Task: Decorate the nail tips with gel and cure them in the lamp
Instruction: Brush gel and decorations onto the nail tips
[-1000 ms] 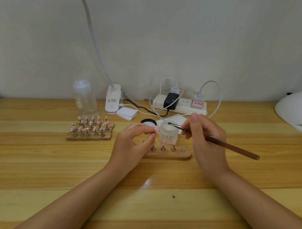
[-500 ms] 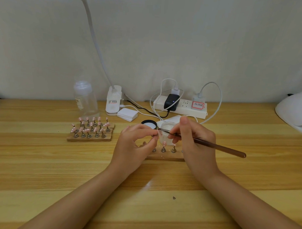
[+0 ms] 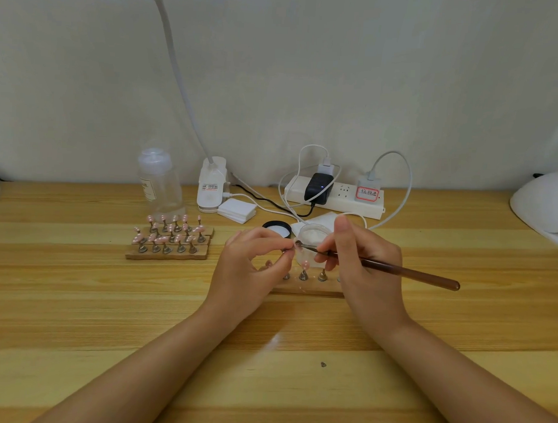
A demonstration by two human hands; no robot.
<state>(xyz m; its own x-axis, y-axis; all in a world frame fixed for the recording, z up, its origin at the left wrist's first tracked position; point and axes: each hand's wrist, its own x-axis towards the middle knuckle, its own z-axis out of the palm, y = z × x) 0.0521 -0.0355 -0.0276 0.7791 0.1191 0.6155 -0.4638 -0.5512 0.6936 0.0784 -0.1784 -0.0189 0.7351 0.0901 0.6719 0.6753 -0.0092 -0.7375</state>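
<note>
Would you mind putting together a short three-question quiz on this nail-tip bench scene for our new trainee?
1. True or false: the right hand holds the brush with its bristle end pointing toward the left hand.
2. Which item lies just behind the left hand, beside the open jar? A) black lid B) clear bottle C) power strip
3. Fill in: the wooden board with many pink nail tips lies to the ____ of both hands.

Key: 1 true; 2 A; 3 left.
</note>
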